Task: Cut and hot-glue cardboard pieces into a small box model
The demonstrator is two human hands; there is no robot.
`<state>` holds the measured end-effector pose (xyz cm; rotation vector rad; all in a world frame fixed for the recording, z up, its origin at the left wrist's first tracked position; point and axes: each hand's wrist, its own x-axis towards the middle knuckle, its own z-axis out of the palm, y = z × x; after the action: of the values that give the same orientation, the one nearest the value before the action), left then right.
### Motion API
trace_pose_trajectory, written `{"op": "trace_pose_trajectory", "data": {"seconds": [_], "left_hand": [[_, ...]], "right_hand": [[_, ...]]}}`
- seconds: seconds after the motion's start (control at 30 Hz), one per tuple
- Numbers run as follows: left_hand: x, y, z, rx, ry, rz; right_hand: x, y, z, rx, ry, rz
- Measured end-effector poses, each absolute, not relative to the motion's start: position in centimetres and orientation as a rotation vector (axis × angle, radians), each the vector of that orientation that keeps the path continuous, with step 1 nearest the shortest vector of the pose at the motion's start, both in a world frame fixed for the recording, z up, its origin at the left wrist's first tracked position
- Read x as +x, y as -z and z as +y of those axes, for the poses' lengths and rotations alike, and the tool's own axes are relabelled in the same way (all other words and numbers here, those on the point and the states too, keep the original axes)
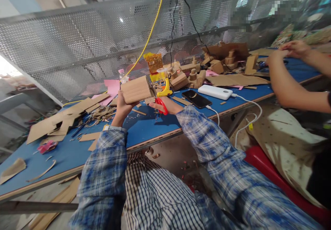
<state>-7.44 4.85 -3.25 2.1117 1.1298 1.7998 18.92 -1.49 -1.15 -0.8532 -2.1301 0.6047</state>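
My left hand (pixel 122 106) grips a brown cardboard box (pixel 137 89) from its left side and below, lifted over the blue table (pixel 147 125). Red-handled scissors (pixel 162 106) are in my right hand (pixel 169 105), close to the box's right end; their blades are hard to make out against the cardboard. Just beyond that hand is a yellow hot glue gun (pixel 164 88). Small cardboard scraps (pixel 139 112) lie beneath the box.
Cardboard sheets (pixel 60 116) and offcuts cover the left side. A black phone (pixel 197 99) and a white power bank (pixel 215 91) with cables lie to the right. Cardboard models (pixel 193 79) stand behind. At far right are another person's hands (pixel 291 49). A yellow cable (pixel 151 30) hangs down.
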Motion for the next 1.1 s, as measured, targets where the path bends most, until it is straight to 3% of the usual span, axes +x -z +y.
{"op": "trace_pose_trajectory", "data": {"seconds": [0.17, 0.67, 1.1], "left_hand": [[-6.8, 2.8, 4.2, 2.107, -1.872, 1.126], [-6.4, 2.3, 3.6, 1.999, -1.849, 1.025], [-7.0, 2.6, 4.0, 1.967, -1.893, 1.081]], "right_hand": [[18.8, 0.3, -2.8, -1.018, -0.608, -2.222], [18.8, 0.5, -3.1, -1.455, 0.122, -2.174], [19.4, 0.7, -2.1, -1.367, -0.046, -2.047]]}}
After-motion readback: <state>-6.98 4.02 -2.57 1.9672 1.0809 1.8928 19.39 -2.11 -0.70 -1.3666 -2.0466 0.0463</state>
